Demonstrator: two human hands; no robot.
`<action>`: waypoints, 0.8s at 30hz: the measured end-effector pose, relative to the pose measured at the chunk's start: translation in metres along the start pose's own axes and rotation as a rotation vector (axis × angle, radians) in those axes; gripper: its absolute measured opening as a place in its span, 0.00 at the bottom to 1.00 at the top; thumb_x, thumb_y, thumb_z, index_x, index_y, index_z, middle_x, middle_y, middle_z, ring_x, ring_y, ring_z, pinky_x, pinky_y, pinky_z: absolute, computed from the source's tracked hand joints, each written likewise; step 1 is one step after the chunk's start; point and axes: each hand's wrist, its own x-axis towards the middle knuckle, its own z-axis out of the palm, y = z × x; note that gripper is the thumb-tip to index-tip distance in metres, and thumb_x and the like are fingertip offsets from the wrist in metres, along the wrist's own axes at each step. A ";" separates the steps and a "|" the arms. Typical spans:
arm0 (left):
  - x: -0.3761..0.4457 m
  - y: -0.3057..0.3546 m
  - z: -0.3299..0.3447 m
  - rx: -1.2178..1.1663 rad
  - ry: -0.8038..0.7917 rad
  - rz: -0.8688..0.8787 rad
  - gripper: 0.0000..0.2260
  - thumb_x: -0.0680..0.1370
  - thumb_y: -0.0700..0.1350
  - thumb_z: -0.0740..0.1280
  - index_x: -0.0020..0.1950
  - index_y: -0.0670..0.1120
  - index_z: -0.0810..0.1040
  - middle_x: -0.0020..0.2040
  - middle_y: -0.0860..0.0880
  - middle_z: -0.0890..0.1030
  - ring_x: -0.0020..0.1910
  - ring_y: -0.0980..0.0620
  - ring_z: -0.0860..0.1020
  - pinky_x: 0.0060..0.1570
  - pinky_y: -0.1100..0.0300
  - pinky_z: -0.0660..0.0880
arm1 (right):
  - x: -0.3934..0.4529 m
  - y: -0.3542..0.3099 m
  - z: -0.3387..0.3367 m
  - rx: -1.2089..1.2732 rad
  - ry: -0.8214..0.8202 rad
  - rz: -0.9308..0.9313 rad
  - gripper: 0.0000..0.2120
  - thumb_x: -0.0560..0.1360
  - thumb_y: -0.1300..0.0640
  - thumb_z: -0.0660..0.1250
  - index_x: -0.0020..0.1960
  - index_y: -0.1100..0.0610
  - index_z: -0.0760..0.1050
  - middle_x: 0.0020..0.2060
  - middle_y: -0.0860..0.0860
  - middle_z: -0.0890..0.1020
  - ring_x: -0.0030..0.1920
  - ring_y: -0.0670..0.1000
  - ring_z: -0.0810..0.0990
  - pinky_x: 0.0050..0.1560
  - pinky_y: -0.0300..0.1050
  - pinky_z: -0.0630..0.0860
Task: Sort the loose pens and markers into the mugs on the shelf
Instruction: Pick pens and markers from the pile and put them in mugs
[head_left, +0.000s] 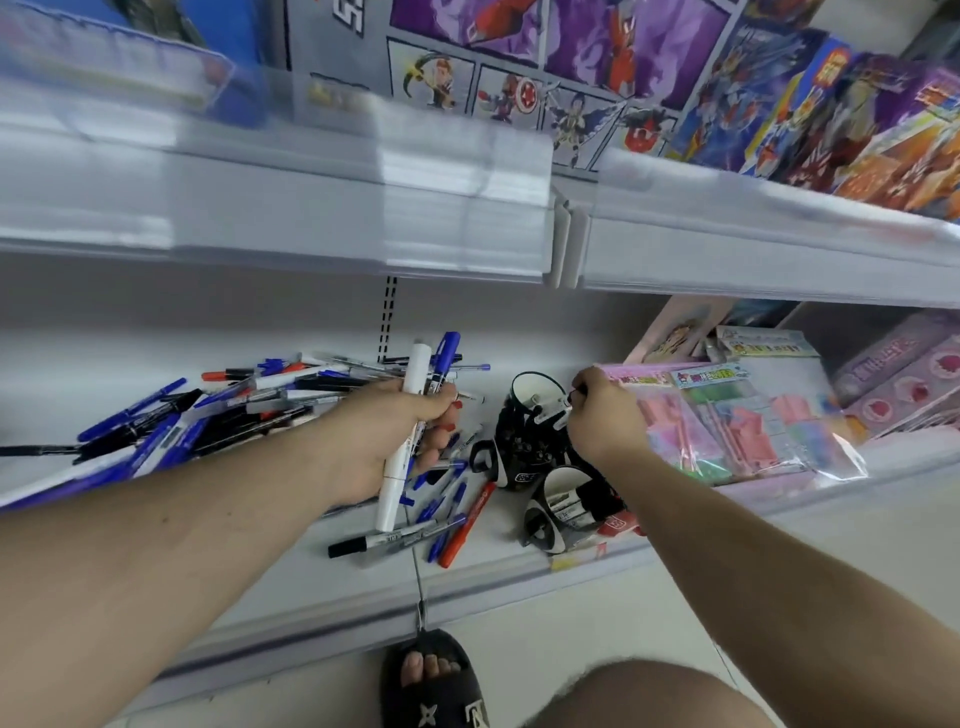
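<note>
1. I take the back mug (530, 415) as my landmark: a black mug with a white inside, standing on the white shelf (156, 343).
2. Right of the back mug, pink plastic-wrapped toy packs (727, 421) crowd the shelf; their near edge lies just beside my right hand.
3. Above the back mug, the upper shelf edge (311, 208) overhangs, with comic-printed boxes (597, 62) on it.
4. Below the shelf front, nearer me than the back mug, I see a foot in a black slipper (431, 680) on the floor.
5. Left of the back mug lies the pile of pens and markers (208, 410), blue, black, red and white, in a loose heap.
6. Just in front of the back mug, toward me, stands the front mug (561, 509), black and white too, with markers inside.
7. Between the pile and the front mug, loose ones lie scattered, among them a red pen (467, 525) and a black-capped marker (374, 543).
8. My left hand (400, 436), left of the back mug, grips a bunch: a long white marker (405, 436) and blue-capped pens.
9. My right hand (602, 410), at the back mug's right rim, pinches a white-barrelled marker (553, 413) over the opening.
</note>
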 end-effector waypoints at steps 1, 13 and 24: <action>0.001 0.000 -0.003 0.004 0.010 -0.008 0.06 0.78 0.43 0.69 0.53 0.43 0.82 0.35 0.50 0.82 0.30 0.54 0.76 0.29 0.61 0.76 | 0.004 -0.001 0.008 0.008 0.005 0.011 0.11 0.75 0.67 0.58 0.56 0.62 0.73 0.46 0.60 0.82 0.43 0.59 0.79 0.39 0.45 0.70; -0.001 -0.002 -0.031 -0.025 -0.014 -0.080 0.09 0.80 0.43 0.67 0.58 0.45 0.81 0.45 0.48 0.85 0.39 0.51 0.82 0.42 0.55 0.78 | 0.008 0.011 0.090 -0.409 -0.342 0.021 0.37 0.80 0.34 0.41 0.80 0.58 0.49 0.80 0.57 0.46 0.79 0.60 0.41 0.75 0.63 0.42; -0.006 -0.001 -0.026 0.048 -0.096 -0.071 0.08 0.77 0.38 0.70 0.55 0.43 0.82 0.45 0.48 0.85 0.38 0.52 0.82 0.46 0.54 0.78 | -0.009 -0.044 0.018 0.296 -0.210 0.060 0.22 0.81 0.43 0.60 0.68 0.55 0.74 0.63 0.53 0.79 0.63 0.57 0.77 0.64 0.51 0.70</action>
